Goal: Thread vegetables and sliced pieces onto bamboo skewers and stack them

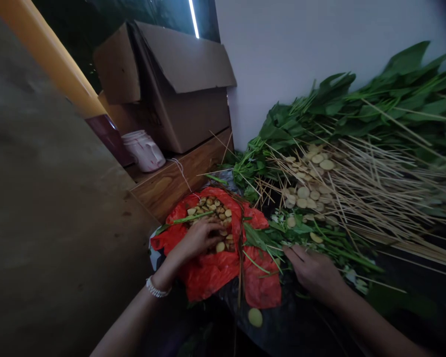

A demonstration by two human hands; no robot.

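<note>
The left hand reaches in from the lower middle of the frame, forearm angled up and to the right, with a beaded white bracelet on the wrist. Its fingers curl downward over a heap of yellowish sliced pieces, lying in a crumpled red plastic bag. They look partly closed, but whether they grip a piece cannot be told.

The right hand comes in from the lower right, palm down, with its fingers extended and slightly parted, not closed on anything. They rest on green leafy stems just right of the bag.

Above these, toward the right of the frame, paler round slices lie among scattered thin wooden skewers, backed by a large bunch of leafy greens against a white wall. One loose slice sits below the bag. At the upper left stand an open cardboard box and a white plastic tub.
</note>
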